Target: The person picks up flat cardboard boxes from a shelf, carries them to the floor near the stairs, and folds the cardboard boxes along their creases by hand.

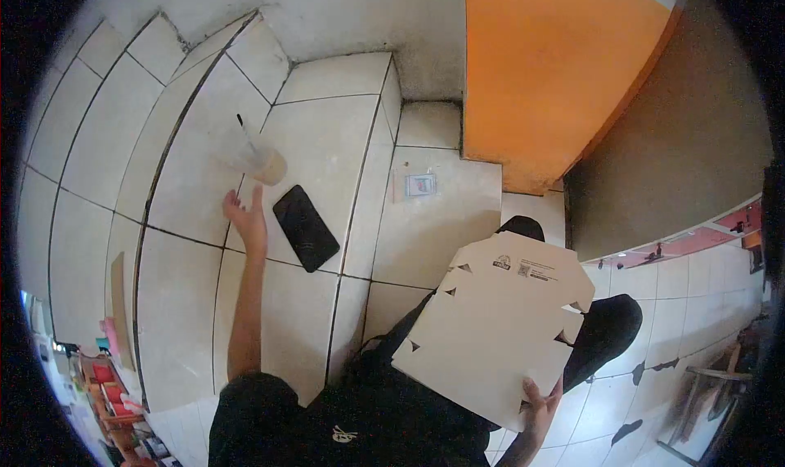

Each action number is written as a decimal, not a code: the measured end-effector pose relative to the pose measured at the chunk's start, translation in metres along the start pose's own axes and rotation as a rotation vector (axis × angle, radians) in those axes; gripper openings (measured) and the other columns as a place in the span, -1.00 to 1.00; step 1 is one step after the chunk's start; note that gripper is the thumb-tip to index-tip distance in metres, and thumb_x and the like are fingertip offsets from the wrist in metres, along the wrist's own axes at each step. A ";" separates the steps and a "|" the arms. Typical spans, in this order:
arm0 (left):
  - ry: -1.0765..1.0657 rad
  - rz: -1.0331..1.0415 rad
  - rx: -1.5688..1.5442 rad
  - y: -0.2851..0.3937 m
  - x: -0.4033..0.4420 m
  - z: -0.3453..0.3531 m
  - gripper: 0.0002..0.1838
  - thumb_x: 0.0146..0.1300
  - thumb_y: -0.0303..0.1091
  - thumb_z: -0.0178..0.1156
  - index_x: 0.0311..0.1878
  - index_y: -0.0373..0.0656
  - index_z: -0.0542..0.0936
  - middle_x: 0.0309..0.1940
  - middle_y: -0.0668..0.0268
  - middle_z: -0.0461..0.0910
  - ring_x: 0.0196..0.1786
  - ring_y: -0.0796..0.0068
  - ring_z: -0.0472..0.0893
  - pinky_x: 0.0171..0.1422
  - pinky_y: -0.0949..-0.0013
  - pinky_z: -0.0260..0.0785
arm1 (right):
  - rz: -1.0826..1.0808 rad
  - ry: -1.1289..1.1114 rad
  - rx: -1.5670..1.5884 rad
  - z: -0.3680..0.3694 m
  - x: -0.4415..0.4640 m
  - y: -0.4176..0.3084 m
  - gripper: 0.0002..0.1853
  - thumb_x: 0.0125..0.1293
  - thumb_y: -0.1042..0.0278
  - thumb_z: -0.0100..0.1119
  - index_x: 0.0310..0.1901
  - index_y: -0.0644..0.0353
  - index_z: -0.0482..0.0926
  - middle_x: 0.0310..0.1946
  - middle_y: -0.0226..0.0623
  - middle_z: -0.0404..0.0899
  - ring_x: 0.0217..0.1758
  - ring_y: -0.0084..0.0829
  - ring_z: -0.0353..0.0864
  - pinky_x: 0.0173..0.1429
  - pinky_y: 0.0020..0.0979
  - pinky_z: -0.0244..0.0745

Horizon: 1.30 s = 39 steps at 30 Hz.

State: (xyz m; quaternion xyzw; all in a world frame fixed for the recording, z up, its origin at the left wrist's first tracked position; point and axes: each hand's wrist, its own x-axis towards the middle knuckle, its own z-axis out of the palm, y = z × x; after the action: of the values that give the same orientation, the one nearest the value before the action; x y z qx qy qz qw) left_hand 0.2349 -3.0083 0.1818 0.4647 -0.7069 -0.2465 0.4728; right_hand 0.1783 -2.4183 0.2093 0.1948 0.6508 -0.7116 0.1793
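On the tiled ledge, a clear plastic cup [268,168] holds a beige drink, and a dark straw-like stick pokes up from it. My left hand [248,218] is just below the cup, fingers apart and holding nothing; whether a fingertip touches the cup I cannot tell. To the right of that hand a black phone [306,228] lies on the tiles. A flat white cardboard pizza box [499,324] with small cut-out notches and black print rests over my lap. My right hand [540,406] grips its lower right edge, thumb on top.
A small clear packet [420,186] with a printed label lies on the lower tiled step. An orange wall panel [556,74] stands at the upper right. A metal-framed stand [707,401] is at the far right, and red items [105,374] show at the lower left.
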 end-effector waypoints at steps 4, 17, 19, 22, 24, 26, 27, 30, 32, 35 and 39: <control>-0.400 0.349 0.129 0.096 -0.119 -0.030 -0.49 -0.02 -0.38 0.38 -0.03 -0.27 0.36 -0.02 0.13 0.33 0.08 0.23 0.33 0.19 0.25 0.18 | 0.014 0.076 -0.039 0.014 -0.010 -0.008 -0.18 0.00 0.57 0.35 0.33 0.34 0.18 0.14 -0.07 0.41 0.18 -0.25 0.41 0.24 -0.25 0.34; -1.129 0.045 -0.225 0.074 -0.288 -0.053 -0.53 0.12 -0.40 0.25 0.04 -0.27 0.29 -0.06 0.00 0.31 -0.01 0.08 0.40 0.09 0.15 0.29 | -0.133 -0.397 -0.170 0.135 0.138 -0.005 -0.30 0.06 0.48 0.32 0.28 0.29 0.29 0.03 -0.20 0.55 0.05 -0.39 0.52 0.14 -0.38 0.40; -1.188 0.173 -0.127 0.065 -0.291 -0.053 -0.51 0.16 -0.33 0.24 0.08 -0.29 0.27 -0.04 -0.04 0.32 -0.02 0.05 0.42 0.07 0.10 0.31 | -0.087 -0.459 -0.232 0.150 0.171 0.003 -0.30 0.06 0.49 0.32 0.28 0.32 0.28 -0.02 -0.20 0.57 0.01 -0.38 0.54 0.13 -0.37 0.42; -1.564 0.205 0.168 0.065 -0.295 -0.058 -0.40 0.24 -0.15 0.17 0.18 -0.35 0.21 0.09 -0.19 0.30 0.05 -0.10 0.46 0.10 -0.05 0.34 | 0.021 -0.543 -0.253 0.159 0.196 0.006 -0.32 0.06 0.48 0.33 0.24 0.37 0.30 0.03 -0.16 0.54 0.09 -0.34 0.51 0.20 -0.37 0.37; -1.768 0.208 0.288 0.079 -0.298 -0.065 -0.33 0.28 -0.04 0.11 0.22 -0.41 0.22 0.18 -0.27 0.28 0.13 -0.20 0.44 0.14 -0.13 0.35 | -0.002 -0.514 -0.345 0.164 0.210 0.007 -0.30 0.05 0.47 0.34 0.25 0.38 0.28 0.04 -0.14 0.54 0.09 -0.34 0.51 0.19 -0.35 0.38; -1.780 0.268 0.321 0.088 -0.299 -0.065 -0.32 0.27 0.00 0.11 0.21 -0.42 0.24 0.15 -0.28 0.32 0.15 -0.21 0.44 0.17 -0.11 0.34 | -0.030 -0.483 -0.427 0.158 0.230 0.021 -0.28 0.04 0.47 0.35 0.25 0.40 0.27 0.05 -0.11 0.53 0.09 -0.33 0.52 0.17 -0.34 0.40; -1.764 0.310 0.360 0.092 -0.298 -0.063 -0.30 0.27 0.03 0.12 0.20 -0.43 0.27 0.12 -0.29 0.36 0.16 -0.22 0.43 0.19 -0.09 0.34 | -0.005 -0.478 -0.423 0.152 0.253 0.042 -0.30 0.03 0.45 0.35 0.23 0.39 0.30 0.01 -0.11 0.55 0.03 -0.32 0.55 0.09 -0.31 0.46; -1.768 0.497 0.380 0.098 -0.285 -0.041 -0.27 0.27 0.13 0.06 0.13 -0.48 0.34 0.07 -0.30 0.41 0.09 -0.28 0.46 0.18 -0.10 0.36 | 0.037 -0.478 -0.646 0.137 0.340 0.119 -0.37 0.02 0.41 0.37 0.15 0.38 0.38 -0.10 -0.12 0.60 -0.11 -0.29 0.61 -0.09 -0.27 0.56; -1.832 0.506 0.433 0.094 -0.278 -0.019 -0.23 0.23 0.17 0.09 0.12 -0.48 0.35 0.05 -0.29 0.44 0.10 -0.26 0.46 0.16 -0.10 0.38 | 0.067 -0.476 -0.871 0.136 0.349 0.135 -0.42 0.02 0.38 0.38 0.10 0.39 0.43 -0.17 -0.12 0.62 -0.19 -0.28 0.64 -0.19 -0.26 0.60; -1.814 0.207 0.420 0.091 -0.268 0.008 -0.29 0.21 0.05 0.15 0.11 -0.49 0.37 0.03 -0.27 0.46 0.10 -0.19 0.48 0.19 -0.07 0.35 | 0.078 -0.514 -1.093 0.152 0.315 0.090 -0.48 0.02 0.25 0.40 -0.02 0.37 0.51 -0.29 -0.15 0.64 -0.30 -0.27 0.65 -0.27 -0.31 0.62; -1.507 0.437 0.666 0.065 -0.285 0.028 -0.42 0.17 -0.07 0.18 0.05 -0.42 0.44 -0.03 -0.20 0.50 0.02 -0.09 0.53 0.13 0.01 0.38 | -0.173 -0.301 -1.475 0.146 0.304 0.076 -0.31 -0.02 -0.01 0.41 0.01 0.39 0.48 -0.15 0.07 0.61 -0.16 -0.08 0.64 -0.19 -0.09 0.59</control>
State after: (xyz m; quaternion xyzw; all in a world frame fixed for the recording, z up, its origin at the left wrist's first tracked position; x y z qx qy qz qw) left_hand 0.2168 -2.7286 0.0955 0.1445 -0.9421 -0.1722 -0.2486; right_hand -0.0511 -2.5714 0.0002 -0.1265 0.9396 -0.1224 0.2936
